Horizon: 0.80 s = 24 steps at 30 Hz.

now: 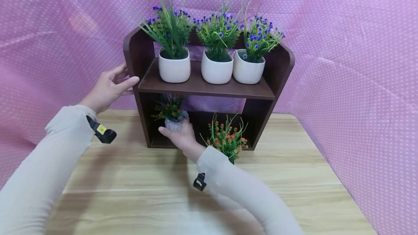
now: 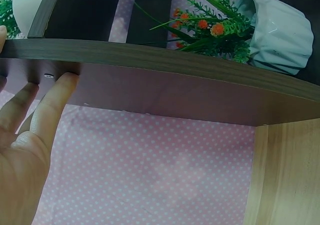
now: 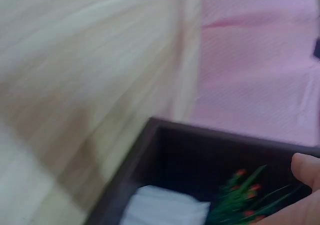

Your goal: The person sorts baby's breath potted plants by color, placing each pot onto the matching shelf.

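Note:
My left hand (image 1: 109,86) holds the left side panel of a dark brown two-tier shelf (image 1: 209,90), thumb at its front edge and fingertips against the outer face. In the lower compartment, at the left, stands a pale fluted flowerpot (image 2: 282,35) with orange flowers and green leaves. Close in front of that pot is my right hand (image 1: 183,137), its thumb extended; in the right wrist view the visible thumb (image 3: 305,170) is apart from the pot (image 3: 165,207). Some right fingers are hidden. Another orange-flowered plant (image 1: 226,140) is beyond my right forearm, which hides its pot.
Three white pots (image 1: 174,69) with purple flowers and grass line the upper tier. The shelf stands on a light wooden table (image 1: 147,191). Behind and beside it hangs a pink dotted cloth (image 1: 343,64).

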### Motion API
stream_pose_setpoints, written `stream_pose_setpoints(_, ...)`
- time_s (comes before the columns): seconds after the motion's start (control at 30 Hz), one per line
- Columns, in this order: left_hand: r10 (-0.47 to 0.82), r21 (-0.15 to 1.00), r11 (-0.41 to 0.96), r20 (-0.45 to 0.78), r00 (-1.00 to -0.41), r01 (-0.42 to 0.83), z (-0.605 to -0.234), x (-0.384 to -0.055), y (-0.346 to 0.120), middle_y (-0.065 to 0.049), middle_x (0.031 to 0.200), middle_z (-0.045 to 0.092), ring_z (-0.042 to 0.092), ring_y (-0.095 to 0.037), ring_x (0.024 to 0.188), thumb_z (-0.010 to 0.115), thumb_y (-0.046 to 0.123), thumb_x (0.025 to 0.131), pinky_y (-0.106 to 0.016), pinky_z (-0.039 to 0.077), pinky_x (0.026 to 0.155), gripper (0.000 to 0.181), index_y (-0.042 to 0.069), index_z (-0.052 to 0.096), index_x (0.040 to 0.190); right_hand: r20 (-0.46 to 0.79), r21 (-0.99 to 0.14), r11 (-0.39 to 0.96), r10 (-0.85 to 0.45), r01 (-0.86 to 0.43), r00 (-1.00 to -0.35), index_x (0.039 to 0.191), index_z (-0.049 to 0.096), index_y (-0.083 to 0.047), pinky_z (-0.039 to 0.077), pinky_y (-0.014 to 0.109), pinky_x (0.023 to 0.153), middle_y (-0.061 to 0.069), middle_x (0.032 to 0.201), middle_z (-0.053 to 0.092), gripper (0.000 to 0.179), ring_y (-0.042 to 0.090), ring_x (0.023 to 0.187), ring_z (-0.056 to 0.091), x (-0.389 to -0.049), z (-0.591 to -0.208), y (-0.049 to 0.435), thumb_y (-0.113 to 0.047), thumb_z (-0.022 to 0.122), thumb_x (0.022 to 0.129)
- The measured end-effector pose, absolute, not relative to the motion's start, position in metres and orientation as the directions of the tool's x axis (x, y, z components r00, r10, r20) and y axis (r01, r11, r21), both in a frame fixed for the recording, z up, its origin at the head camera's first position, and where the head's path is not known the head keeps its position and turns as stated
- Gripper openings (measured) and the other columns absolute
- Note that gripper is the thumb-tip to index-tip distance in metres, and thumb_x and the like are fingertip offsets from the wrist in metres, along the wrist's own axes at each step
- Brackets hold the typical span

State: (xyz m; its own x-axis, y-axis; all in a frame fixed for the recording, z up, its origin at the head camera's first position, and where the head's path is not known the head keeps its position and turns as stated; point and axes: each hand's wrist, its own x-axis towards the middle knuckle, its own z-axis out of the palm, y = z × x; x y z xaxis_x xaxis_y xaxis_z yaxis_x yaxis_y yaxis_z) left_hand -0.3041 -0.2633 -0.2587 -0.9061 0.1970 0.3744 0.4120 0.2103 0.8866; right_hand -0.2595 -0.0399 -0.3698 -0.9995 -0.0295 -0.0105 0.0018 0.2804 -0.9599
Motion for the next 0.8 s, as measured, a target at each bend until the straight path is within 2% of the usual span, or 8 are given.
stream_pose_setpoints(0.1, 0.194, 0.889, 0.202, 0.376, -0.906, 0.412, -0.258, -0.304, -0.264, -0.012, 0.143, 0.048, 0.063, 0.000, 0.101, 0.064, 0.018, 0.093, -0.020, 0.057, 0.076, 0.060, 0.024, 0.039, 0.148, -0.029, -0.959, 0.284, -0.121, -0.007, -0.992, 0.149, 0.029, -0.008, 0.037, 0.038, 0.109, 0.014, 0.149, 0.037, 0.093, 0.025, 0.133, 0.039, -0.246, -0.351, -0.034, -0.043, 0.078, 0.078)
stream_pose_setpoints(0.17, 0.195, 0.886, 0.209, 0.377, -0.905, 0.414, -0.258, -0.304, -0.264, -0.012, 0.144, 0.048, 0.062, 0.000, 0.101, 0.064, 0.018, 0.093, -0.020, 0.057, 0.076, 0.061, 0.025, 0.038, 0.148, -0.027, -0.957, 0.289, -0.180, -0.026, -0.983, 0.152, 0.023, -0.010, 0.033, 0.038, 0.112, 0.010, 0.153, 0.031, 0.097, 0.023, 0.139, 0.032, -0.237, -0.339, -0.028, -0.046, 0.077, 0.079)
stream_pose_setpoints(0.4, 0.189, 0.887, 0.211, 0.375, -0.908, 0.410, -0.258, -0.304, -0.264, -0.016, 0.145, 0.045, 0.062, 0.000, 0.101, 0.064, 0.017, 0.093, -0.020, 0.057, 0.075, 0.061, 0.023, 0.038, 0.148, 0.038, -0.951, 0.278, -0.320, -0.132, -0.947, 0.153, 0.022, -0.020, 0.031, 0.035, 0.113, 0.000, 0.155, 0.029, 0.093, 0.017, 0.141, 0.028, -0.215, -0.306, 0.002, -0.045, 0.075, 0.080)
stream_pose_setpoints(0.63, 0.182, 0.888, 0.240, 0.356, -0.916, 0.393, -0.258, -0.303, -0.263, -0.015, 0.146, 0.044, 0.062, 0.001, 0.101, 0.064, 0.020, 0.093, -0.019, 0.057, 0.075, 0.061, 0.024, 0.037, 0.148, 0.227, -0.806, 0.462, -0.337, -0.371, -0.914, 0.152, 0.023, -0.023, 0.032, 0.041, 0.113, 0.000, 0.155, 0.027, 0.090, 0.022, 0.140, 0.030, -0.208, -0.291, 0.041, -0.043, 0.075, 0.081)
stream_pose_setpoints(0.8, 0.182, 0.892, 0.227, 0.354, -0.917, 0.390, -0.258, -0.303, -0.263, -0.013, 0.145, 0.046, 0.062, 0.000, 0.101, 0.064, 0.020, 0.093, -0.019, 0.057, 0.076, 0.061, 0.025, 0.038, 0.148, 0.263, -0.755, 0.520, -0.318, -0.399, -0.911, 0.152, 0.022, -0.025, 0.030, 0.046, 0.114, -0.001, 0.157, 0.023, 0.091, 0.021, 0.142, 0.026, -0.206, -0.286, 0.071, -0.049, 0.073, 0.081)
